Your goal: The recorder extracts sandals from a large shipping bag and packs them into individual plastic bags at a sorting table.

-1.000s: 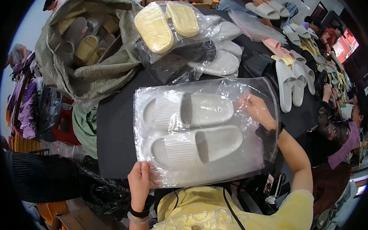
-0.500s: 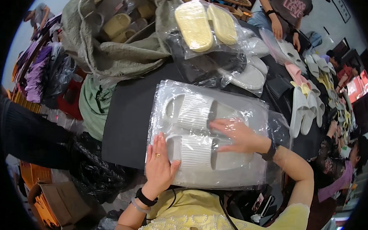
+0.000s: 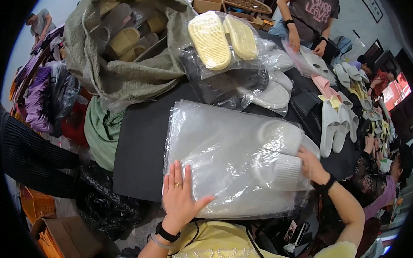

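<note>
A pair of white slide slippers [image 3: 287,172] with ribbed straps lies at the right end of a stack of clear plastic bags [image 3: 219,145]. Film seems to cover their toe ends; their other ends stick out past the bags' right edge. My right hand [image 3: 312,167] is closed round the slippers at that edge, with some fingers hidden behind the straps. Flat on the lower left corner of the bags rests my left hand [image 3: 180,194], fingers stretched and thumb apart, holding nothing.
Bagged yellow slippers [image 3: 209,40] and white slippers [image 3: 273,95] lie beyond the bags. A woven sack [image 3: 126,76] full of slippers stands far left. Slippers [image 3: 336,126] line the right side of the black table [image 3: 140,149]. A co-worker's hand [image 3: 293,40] works at the far side.
The slippers have slid from the left and middle of the bags to their right end. My right hand has moved right with them; my left hand stays on the bags.
</note>
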`<state>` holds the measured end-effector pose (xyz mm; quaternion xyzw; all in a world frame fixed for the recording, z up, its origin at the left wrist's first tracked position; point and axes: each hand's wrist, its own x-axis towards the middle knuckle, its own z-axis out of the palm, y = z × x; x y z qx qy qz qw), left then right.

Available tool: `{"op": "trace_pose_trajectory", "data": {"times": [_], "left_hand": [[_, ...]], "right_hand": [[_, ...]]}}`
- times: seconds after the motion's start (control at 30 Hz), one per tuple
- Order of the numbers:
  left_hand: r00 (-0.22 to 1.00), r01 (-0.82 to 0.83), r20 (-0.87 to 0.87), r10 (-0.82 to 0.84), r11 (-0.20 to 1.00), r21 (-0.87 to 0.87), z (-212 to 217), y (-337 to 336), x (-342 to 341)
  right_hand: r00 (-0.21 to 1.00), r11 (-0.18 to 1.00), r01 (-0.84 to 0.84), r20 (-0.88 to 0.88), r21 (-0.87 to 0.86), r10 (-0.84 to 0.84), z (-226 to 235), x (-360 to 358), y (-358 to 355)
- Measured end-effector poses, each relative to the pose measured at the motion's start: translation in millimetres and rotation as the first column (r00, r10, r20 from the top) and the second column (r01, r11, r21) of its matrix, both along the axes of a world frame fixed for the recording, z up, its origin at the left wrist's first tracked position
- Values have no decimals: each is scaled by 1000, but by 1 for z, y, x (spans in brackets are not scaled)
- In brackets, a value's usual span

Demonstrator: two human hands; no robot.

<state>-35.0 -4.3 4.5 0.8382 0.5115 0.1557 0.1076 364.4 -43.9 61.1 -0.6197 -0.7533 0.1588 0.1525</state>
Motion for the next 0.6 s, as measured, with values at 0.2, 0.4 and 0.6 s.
{"op": "trace_pose_trajectory", "data": {"times": [0.2,0.4,0.6], "left_hand": [[1000,13,-8,-13,999,-48,9,0,2],[999,28,-36,-30,998,-51,21,-4,1],[861,299,477,-174,933,-199,-60,-11,-26]], "right_hand": [[770,742,618,-9,261,-638,67,59,-78],[900,838,377,56,395,-431,146,-18,-55],[969,975,-213,-144,-64,202,80,-209,54]]}}
